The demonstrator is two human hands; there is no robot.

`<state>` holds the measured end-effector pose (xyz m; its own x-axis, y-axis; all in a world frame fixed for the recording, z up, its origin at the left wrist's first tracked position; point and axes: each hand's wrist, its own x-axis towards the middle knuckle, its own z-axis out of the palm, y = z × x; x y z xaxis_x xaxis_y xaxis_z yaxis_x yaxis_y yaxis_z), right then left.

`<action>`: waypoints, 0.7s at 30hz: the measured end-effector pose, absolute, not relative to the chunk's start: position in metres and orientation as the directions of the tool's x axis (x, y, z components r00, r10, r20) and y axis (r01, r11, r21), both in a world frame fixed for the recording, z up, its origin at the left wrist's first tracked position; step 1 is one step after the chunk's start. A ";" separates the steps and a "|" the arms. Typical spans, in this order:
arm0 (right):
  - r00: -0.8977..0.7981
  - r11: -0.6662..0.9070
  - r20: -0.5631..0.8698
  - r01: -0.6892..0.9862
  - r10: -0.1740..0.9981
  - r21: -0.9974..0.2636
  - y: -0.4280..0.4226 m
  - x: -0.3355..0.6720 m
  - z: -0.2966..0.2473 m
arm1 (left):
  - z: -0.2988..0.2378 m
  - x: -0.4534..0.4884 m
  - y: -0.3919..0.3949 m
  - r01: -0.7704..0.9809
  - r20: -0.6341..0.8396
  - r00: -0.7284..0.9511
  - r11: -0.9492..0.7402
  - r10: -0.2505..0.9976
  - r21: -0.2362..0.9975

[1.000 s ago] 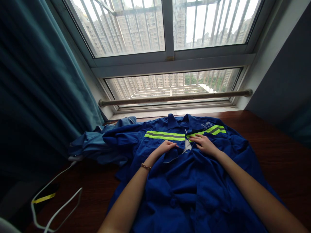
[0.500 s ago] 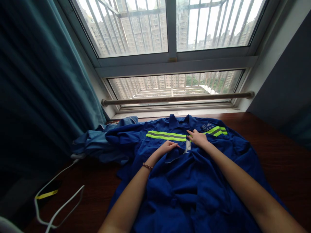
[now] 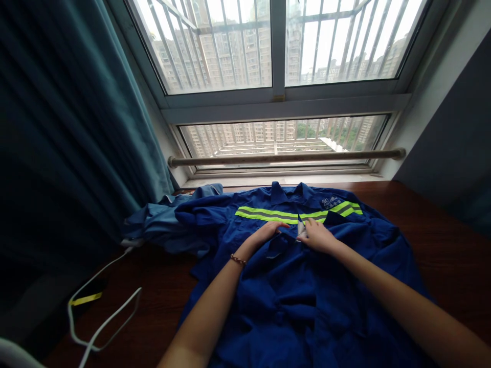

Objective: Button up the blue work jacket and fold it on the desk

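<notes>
**Left grip (image 3: 268, 232) flat, right grip (image 3: 317, 236) at the front edge of the blue jacket (image 3: 299, 301)**

Left grip: open, palm down, fingers laid flat on the cloth just below the reflective stripe (image 3: 264, 214), fingertips at its lower edge. Holds nothing. Beaded bracelet (image 3: 238, 259) on that wrist

Right grip: fingers curled at the jacket's front opening, just beside the left fingertips. Looks closed on the front edge, where a grey sliver of lining (image 3: 300, 230) shows, but the thumb is hidden so not 100% sure

Both forearms lie over the lower part of the jacket

Jacket: spread front-up on the dark wooden surface (image 3: 441, 230), collar (image 3: 287, 191) toward the window (image 3: 276, 46), hem toward the camera. Stripe runs across the chest, split at the opening. Small white logo (image 3: 328, 201) sits above its right section. Cloth is creased, not smoothed out

Other stuff: crumpled lighter-blue garment (image 3: 161, 222) touches the jacket's left side, next to the teal curtain (image 3: 57, 128). White cable (image 3: 103, 322) loops on the surface at lower left, near a dark flat item with a yellow strip (image 3: 86, 299). Metal rail (image 3: 287, 157) runs across the lower window pane, beyond the collar
</notes>
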<state>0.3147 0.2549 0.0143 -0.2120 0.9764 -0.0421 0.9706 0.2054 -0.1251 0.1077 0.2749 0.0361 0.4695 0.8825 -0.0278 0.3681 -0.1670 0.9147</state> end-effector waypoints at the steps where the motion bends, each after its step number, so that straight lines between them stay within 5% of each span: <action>1: -0.196 0.192 -0.033 0.975 0.980 -0.111 0.241 0.311 0.008 | 0.038 0.107 0.274 0.391 -0.058 0.506 -0.168 0.860 0.905; 5: -0.165 0.172 0.087 0.982 0.982 -0.074 0.206 0.305 -0.012 | 0.044 0.111 0.270 0.466 -0.161 0.713 -0.290 0.682 0.836; 8: -0.243 0.255 0.118 0.961 0.963 -0.102 0.211 0.310 -0.015 | 0.042 0.122 0.259 0.458 -0.102 0.792 -0.474 0.602 0.752; 15: -0.288 0.299 0.089 0.942 0.954 -0.155 0.248 0.316 -0.009 | 0.014 0.150 0.228 0.689 0.048 0.635 -0.592 0.771 0.419; 21: -0.241 0.315 0.264 0.905 0.934 -0.285 0.249 0.322 -0.011 | 0.011 0.152 0.228 0.686 0.141 0.605 -0.602 0.784 0.409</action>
<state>0.3223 0.2489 -0.0106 -0.2412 0.9338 0.2642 0.9055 0.3145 -0.2850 0.1521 0.2278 0.0108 0.6046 0.7840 0.1409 0.6856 -0.6022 0.4091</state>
